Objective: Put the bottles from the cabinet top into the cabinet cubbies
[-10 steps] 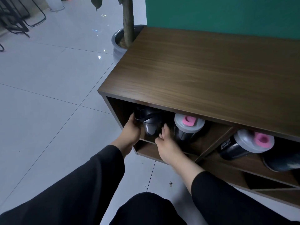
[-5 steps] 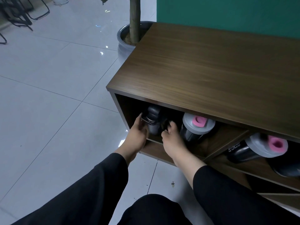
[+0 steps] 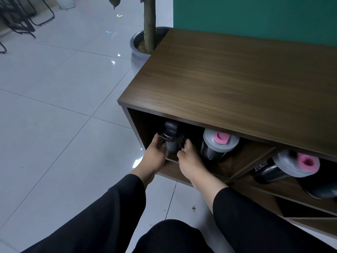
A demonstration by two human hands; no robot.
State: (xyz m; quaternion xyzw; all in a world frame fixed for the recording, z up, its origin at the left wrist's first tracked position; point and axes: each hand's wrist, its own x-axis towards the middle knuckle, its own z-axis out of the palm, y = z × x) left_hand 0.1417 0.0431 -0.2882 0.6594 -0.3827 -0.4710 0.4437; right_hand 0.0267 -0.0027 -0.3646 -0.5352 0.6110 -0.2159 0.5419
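Note:
A black bottle with a dark lid [image 3: 170, 137] lies in the leftmost cubby of the brown wooden cabinet [image 3: 237, 83]. My left hand [image 3: 155, 156] grips its left side and my right hand [image 3: 188, 159] holds its right side, fingers inside the cubby. Just to the right in the same cubby lies a black shaker bottle with a grey lid and pink cap [image 3: 218, 144]. In the cubby to the right lies another shaker bottle with grey lid and pink cap [image 3: 284, 167], with a dark bottle [image 3: 321, 189] beside it. The cabinet top is bare.
A potted plant in a grey pot [image 3: 138, 46] stands against the cabinet's far left corner. A green wall [image 3: 255, 15] runs behind the cabinet. White floor tiles [image 3: 54, 106] spread to the left, with black chair legs [image 3: 16, 19] at the far left.
Both hands have stayed on the black bottle, which has shifted slightly deeper into the left cubby. The camera view has moved left, so the cabinet appears further right.

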